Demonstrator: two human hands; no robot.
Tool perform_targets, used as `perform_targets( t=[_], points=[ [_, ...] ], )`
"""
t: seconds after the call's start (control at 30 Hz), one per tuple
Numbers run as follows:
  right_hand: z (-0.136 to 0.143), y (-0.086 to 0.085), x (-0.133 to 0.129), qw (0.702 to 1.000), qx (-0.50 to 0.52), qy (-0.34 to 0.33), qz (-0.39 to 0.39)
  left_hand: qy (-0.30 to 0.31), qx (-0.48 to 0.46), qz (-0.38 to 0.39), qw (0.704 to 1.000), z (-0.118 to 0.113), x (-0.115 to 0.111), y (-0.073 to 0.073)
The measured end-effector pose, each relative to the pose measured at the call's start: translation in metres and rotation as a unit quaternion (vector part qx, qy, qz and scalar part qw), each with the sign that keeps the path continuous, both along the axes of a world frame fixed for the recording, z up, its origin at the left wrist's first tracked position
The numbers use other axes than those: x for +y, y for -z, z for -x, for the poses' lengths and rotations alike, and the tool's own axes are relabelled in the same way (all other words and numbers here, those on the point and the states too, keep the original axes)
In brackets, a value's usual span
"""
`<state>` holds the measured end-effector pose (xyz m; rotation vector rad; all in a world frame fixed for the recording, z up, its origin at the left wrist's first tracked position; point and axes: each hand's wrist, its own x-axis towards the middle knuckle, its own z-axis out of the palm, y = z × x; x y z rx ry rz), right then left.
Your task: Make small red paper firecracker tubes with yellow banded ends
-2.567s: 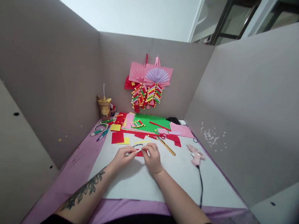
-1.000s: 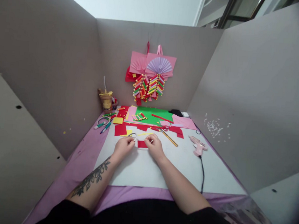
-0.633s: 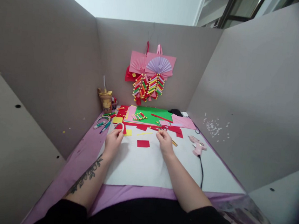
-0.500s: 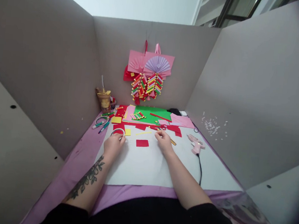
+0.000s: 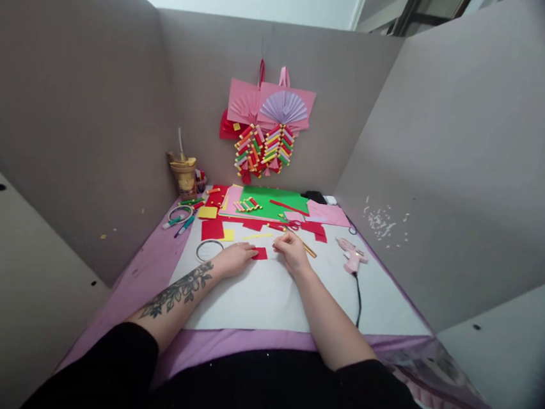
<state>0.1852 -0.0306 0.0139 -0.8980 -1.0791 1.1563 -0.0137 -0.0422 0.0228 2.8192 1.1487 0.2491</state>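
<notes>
My left hand [image 5: 234, 260] reaches across the white board with its fingers stretched out, their tips resting on the left part of a small red paper rectangle [image 5: 261, 253]. To the right of that paper, my right hand [image 5: 291, 252] has thumb and fingers pinched together. Whatever is in the pinch is too small to make out. A roll of tape [image 5: 210, 242] lies flat on the board, left of my left hand. Just beyond the red piece are thin yellow paper strips [image 5: 257, 236]. A yellow pencil-like stick [image 5: 307, 249] lies behind my right hand.
A pink glue gun [image 5: 353, 257] with a black cord lies to the right. Behind are green sheets [image 5: 277, 200], red scissors [image 5: 294, 224] and a red square [image 5: 213, 229]. Pens [image 5: 185, 225] and a brush cup [image 5: 183, 175] stand left. Paper firecracker decorations [image 5: 278, 142] hang on the grey back panel.
My left hand has let go of the tape roll, leaving it on the board, and moved right onto the red paper. My right hand stays pinched near the paper. The view has shifted slightly.
</notes>
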Motion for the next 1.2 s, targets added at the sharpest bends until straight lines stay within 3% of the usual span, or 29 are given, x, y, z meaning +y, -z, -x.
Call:
perform_targets(
  t=[0.17, 0.27, 0.5, 0.63, 0.83, 0.97, 1.2],
  points=[
    [0.002, 0.001, -0.003, 0.999, -0.017, -0.013, 0.034, -0.049, 0.039, -0.039, 0.997, -0.008, -0.004, 0.0],
    [0.008, 0.002, -0.006, 0.997, -0.019, -0.052, 0.055, -0.075, 0.027, -0.009, 0.997, -0.007, -0.001, -0.002],
    [0.015, 0.001, -0.009, 0.994, 0.027, -0.025, 0.102, -0.105, -0.06, 0.029, 0.992, 0.0, 0.01, -0.006],
    [0.017, 0.002, -0.006, 0.987, 0.068, -0.058, 0.137, -0.129, -0.069, 0.069, 0.987, 0.001, 0.006, -0.007],
    [0.015, 0.001, -0.006, 0.987, -0.005, -0.11, 0.113, -0.076, -0.135, 0.129, 0.98, 0.009, 0.01, -0.002],
    [0.013, -0.002, -0.014, 0.972, -0.074, -0.165, 0.152, -0.036, -0.155, 0.158, 0.975, 0.013, 0.012, -0.001],
    [0.021, -0.004, -0.017, 0.955, -0.121, -0.16, 0.22, -0.013, -0.154, 0.179, 0.972, 0.014, 0.011, -0.006]
  ],
)
